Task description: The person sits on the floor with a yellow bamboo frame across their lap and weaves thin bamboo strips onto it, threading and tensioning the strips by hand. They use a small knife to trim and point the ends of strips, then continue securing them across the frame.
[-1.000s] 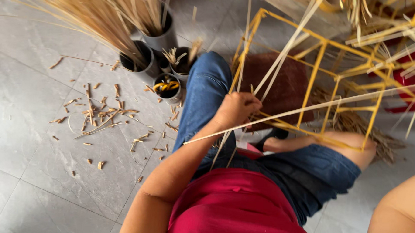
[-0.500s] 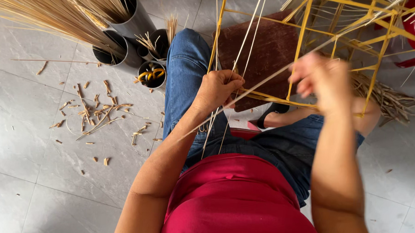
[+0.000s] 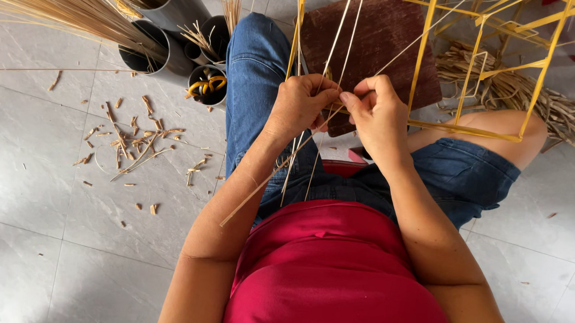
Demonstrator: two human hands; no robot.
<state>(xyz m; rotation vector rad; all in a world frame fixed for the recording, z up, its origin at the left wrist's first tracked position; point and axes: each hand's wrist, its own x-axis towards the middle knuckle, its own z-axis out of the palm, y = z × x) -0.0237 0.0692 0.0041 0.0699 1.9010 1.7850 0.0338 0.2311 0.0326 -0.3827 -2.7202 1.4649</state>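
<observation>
My left hand [image 3: 301, 105] and my right hand [image 3: 379, 114] meet in front of me, just above my lap. Both pinch thin pale bamboo strips [image 3: 334, 44] that run up and away from my fingers; a few strip ends trail down past my left wrist. The strips lie against a yellow stick frame [image 3: 476, 66], box-shaped, that stands over my right knee. Behind the hands lies a dark brown board [image 3: 383, 40] on the floor. I sit in blue denim shorts and a red top.
Several dark tubes [image 3: 169, 50] at the upper left hold bundles of long straw-coloured sticks; one small cup [image 3: 207, 87] holds yellow pieces. Cut bamboo scraps [image 3: 130, 142] litter the grey tiled floor at left. A heap of dry fibres [image 3: 529, 94] lies at the right.
My right hand came in from the right and joined the left hand on the strips. The view tilted so that the frame and board sit higher up.
</observation>
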